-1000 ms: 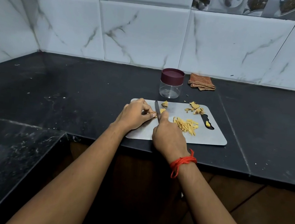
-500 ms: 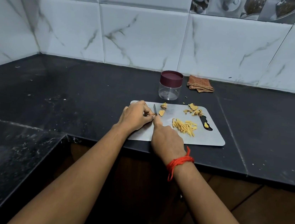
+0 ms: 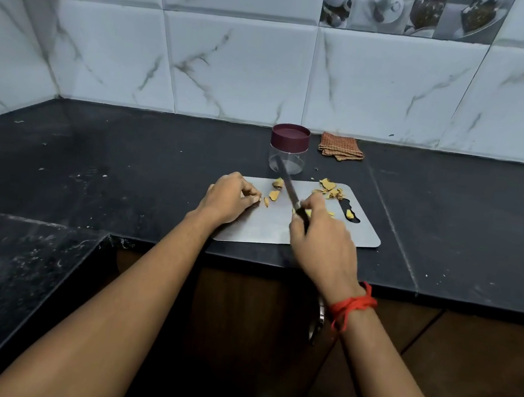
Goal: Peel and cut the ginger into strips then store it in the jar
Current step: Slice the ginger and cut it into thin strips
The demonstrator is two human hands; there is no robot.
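Rt hand [image 3: 321,238] w/ knife [image 3: 288,185] has swung off the cut toward 3 o'clock; blade is now lifted, tip aimed ~11 o'clock at the jar [image 3: 289,149]. It's clamped on the handle, covering most of the strip pile [image 3: 330,212]. Lt hand [image 3: 231,198] sits curled at the 9 o'clock side of the board [image 3: 267,228]; can't tell if it pinches anything. Ginger bits [image 3: 274,195] lie just beside its fingertips. Peeling looks done and most strips cut. Left: a few bits to slice. Jar is lidded and looks empty, so storing not started.
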